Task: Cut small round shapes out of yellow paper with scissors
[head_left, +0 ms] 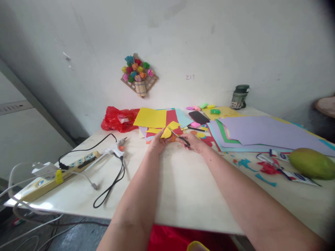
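Note:
Near the middle of the table, my left hand [158,142] grips a yellow paper piece [166,133] with a rounded edge. My right hand [193,143] is closed around the dark handles of a pair of scissors [184,140]. The scissors' blades point up and left and meet the yellow paper; I cannot tell how far apart they are. Just beyond my hands lies a yellow sheet [150,118] over red and pale sheets. Orange, red and yellow paper scraps [201,135] lie close to my right hand.
A glue gun [116,150] and a power strip [78,163] with trailing cords lie left. Behind are a red plastic bag [115,119], a phone [199,117] and a dark bottle [239,97]. Right are stacked coloured sheets [267,129], tubes [299,177] and a green fruit [311,163].

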Available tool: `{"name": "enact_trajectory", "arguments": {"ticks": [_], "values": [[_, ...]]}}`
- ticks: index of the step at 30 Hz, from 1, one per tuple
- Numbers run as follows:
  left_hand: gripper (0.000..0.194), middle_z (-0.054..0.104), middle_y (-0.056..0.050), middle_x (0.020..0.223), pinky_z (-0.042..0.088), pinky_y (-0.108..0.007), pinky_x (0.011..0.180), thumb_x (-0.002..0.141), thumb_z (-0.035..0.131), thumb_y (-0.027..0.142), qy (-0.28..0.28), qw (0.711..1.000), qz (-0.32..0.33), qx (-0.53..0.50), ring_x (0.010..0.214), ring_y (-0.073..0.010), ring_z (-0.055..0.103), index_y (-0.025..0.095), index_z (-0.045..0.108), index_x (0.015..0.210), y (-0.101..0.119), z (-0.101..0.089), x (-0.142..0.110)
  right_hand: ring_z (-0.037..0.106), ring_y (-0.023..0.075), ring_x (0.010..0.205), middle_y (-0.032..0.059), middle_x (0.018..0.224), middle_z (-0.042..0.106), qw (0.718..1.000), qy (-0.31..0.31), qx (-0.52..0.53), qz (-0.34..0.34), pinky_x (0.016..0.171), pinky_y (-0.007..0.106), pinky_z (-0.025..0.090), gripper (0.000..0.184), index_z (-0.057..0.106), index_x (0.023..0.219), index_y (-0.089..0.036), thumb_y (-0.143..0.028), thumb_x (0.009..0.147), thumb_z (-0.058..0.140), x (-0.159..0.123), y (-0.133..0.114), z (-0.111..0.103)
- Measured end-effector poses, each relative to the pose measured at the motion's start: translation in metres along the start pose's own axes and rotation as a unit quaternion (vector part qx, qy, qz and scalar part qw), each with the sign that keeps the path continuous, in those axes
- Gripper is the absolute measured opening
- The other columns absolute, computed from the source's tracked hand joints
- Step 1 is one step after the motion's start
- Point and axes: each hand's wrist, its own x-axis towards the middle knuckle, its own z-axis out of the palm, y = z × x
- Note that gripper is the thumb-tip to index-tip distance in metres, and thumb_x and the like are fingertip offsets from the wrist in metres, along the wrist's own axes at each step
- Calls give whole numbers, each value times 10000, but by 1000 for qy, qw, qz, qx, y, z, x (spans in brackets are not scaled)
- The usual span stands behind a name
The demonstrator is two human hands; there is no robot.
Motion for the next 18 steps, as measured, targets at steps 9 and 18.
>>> {"name": "enact_trajectory", "arguments": {"ticks": [9, 18], "values": [[203, 739, -136, 1015, 517, -403, 950, 711, 781, 206, -117, 993, -16, 27, 983, -270, 703, 118, 684, 865, -4, -2, -5, 378, 49, 385, -54, 478, 492, 999, 25, 13, -27, 346, 190, 293, 395, 568, 647, -166, -470, 593, 815, 2, 2, 5], [434, 718, -116, 1056, 525, -456, 916, 668, 845, 384, -43, 998, 19, 52, 926, -244, 706, 200, 503, 861, -12, 9, -5, 395, 55, 387, -54, 475, 490, 997, 57, 36, -42, 344, 193, 316, 411, 594, 656, -167, -493, 570, 830, 1, -3, 15]]}}
